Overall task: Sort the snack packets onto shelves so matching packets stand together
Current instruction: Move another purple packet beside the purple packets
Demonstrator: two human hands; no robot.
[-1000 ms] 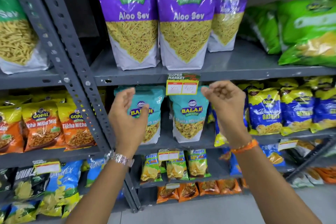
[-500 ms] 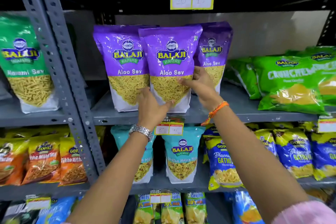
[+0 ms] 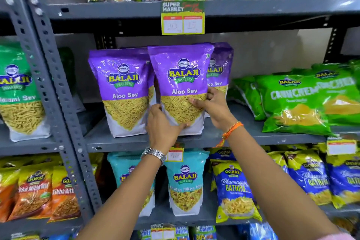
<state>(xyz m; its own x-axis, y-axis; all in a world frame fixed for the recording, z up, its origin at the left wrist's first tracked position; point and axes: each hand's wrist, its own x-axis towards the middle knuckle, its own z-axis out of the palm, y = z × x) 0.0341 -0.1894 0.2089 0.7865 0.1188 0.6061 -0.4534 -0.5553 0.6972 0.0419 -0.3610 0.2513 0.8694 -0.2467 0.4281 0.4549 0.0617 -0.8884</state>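
A purple Aloo Sev packet [image 3: 182, 76] stands upright on the grey middle shelf [image 3: 243, 134], in front of the row. My left hand [image 3: 161, 124] grips its lower left edge and my right hand [image 3: 209, 103] holds its right side, thumb on the front. A second purple Aloo Sev packet [image 3: 124, 91] stands just left of it, touching. A third purple packet [image 3: 221, 68] stands behind on the right, mostly hidden.
Green Crunchem packets [image 3: 303, 101] lie on the same shelf at right. A green Sev packet [image 3: 17, 91] stands beyond the grey upright post [image 3: 52, 87]. Teal Balaji packets [image 3: 185, 181], blue Gathiya packets [image 3: 233, 189] and orange Gopal packets [image 3: 39, 191] fill the shelf below. A price tag [image 3: 182, 18] hangs above.
Both hands rose from the teal packets' shelf to the purple Aloo Sev packet and closed on it. The camera tilted up, bringing the upper shelf into view.
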